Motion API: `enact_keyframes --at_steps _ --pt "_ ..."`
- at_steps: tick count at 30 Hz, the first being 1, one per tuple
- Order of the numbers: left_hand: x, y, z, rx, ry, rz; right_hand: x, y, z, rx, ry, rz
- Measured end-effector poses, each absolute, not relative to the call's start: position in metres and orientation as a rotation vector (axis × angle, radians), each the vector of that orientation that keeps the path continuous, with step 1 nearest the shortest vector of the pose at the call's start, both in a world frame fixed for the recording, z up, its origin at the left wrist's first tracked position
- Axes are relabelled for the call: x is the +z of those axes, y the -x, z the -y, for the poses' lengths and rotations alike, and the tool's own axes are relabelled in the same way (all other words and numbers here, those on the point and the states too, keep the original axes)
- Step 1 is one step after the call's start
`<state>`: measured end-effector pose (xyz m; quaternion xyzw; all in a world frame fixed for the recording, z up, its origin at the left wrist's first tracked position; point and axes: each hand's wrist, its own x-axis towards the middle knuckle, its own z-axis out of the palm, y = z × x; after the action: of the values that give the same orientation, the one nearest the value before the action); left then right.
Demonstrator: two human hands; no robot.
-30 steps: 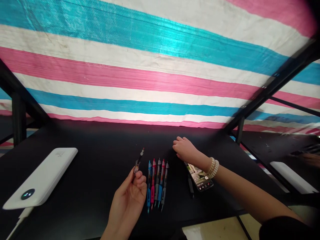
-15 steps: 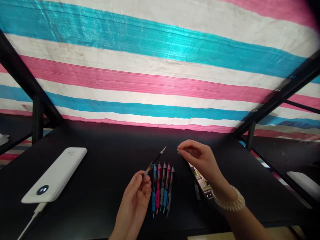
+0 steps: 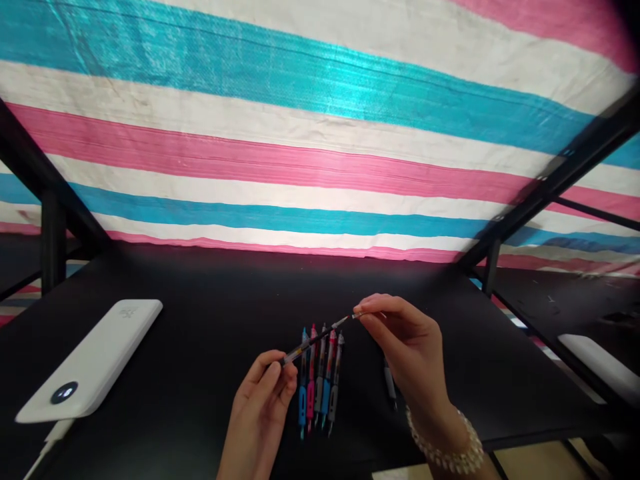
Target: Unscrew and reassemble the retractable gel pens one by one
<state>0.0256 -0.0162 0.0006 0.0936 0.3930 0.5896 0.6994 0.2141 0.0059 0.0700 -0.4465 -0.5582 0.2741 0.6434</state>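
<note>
I have my left hand (image 3: 263, 403) low in the middle of the view, its grip pinched on the rear end of an opened pen (image 3: 311, 343), between thumb and forefinger. The pen slants up to the right, clear barrel nearest the fingers, dark refill and pale tip beyond, hanging above the worktop (image 3: 210, 320) and crossing over the upper ends of a row of pens.

My right hand (image 3: 410, 350) has thumb and forefinger closed on a tiny part (image 3: 355, 315), held just off the refill's point; I read a slight gap between them. The part is too small for me to identify. A beaded bracelet (image 3: 445, 450) circles that wrist.

Below the opened pen lie five pens (image 3: 326, 395) side by side, blue, pink and grey among their colours; I can make out no lettering on them. A dark grey piece (image 3: 390, 387) lies near the right hand, unmarked as far as I can see.

Off to the left rests a white power bank (image 3: 107, 353), cable (image 3: 43, 453) in its near end. It carries a faint grey emblem (image 3: 129, 312) whose brand I can't read, and a round display (image 3: 65, 393) with lit characters too blurred to read. Behind everything hangs a striped sheet (image 3: 280, 160) in pink, white and blue.
</note>
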Motion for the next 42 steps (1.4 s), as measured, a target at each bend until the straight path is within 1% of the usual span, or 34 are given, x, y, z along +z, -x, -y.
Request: enact_keyframes --at_steps 13,21,25,27,30,32,34,37,42 --pt "-0.004 -0.022 0.014 1.279 -0.209 -0.831 0.07 -0.21 -0.008 0.614 1.014 1.337" --pt "-0.006 -0.023 0.013 1.271 -0.204 -0.843 0.066 -0.211 -0.009 0.619 1.021 1.575" --pt "-0.006 -0.025 0.013 1.249 -0.167 -0.803 0.064 -0.222 0.0 0.633 1.086 1.582" --pt "-0.006 -0.024 0.013 1.241 -0.138 -0.79 0.058 -0.237 0.013 0.553 1.179 1.494" --pt "-0.007 -0.022 0.012 1.241 -0.12 -0.78 0.036 -0.264 0.041 0.33 1.551 1.378" --pt "-0.008 -0.021 0.01 1.23 -0.119 -0.773 0.016 -0.275 0.06 0.188 1.806 1.459" --pt "-0.008 -0.022 0.009 1.221 -0.119 -0.768 -0.004 -0.276 0.074 0.052 1.941 1.526" --pt "-0.006 -0.025 0.008 1.225 -0.121 -0.762 -0.026 -0.264 0.082 -0.194 2.054 1.552" --pt "-0.011 -0.02 0.012 1.218 -0.115 -0.809 -0.036 -0.246 0.076 -0.228 2.015 1.553"
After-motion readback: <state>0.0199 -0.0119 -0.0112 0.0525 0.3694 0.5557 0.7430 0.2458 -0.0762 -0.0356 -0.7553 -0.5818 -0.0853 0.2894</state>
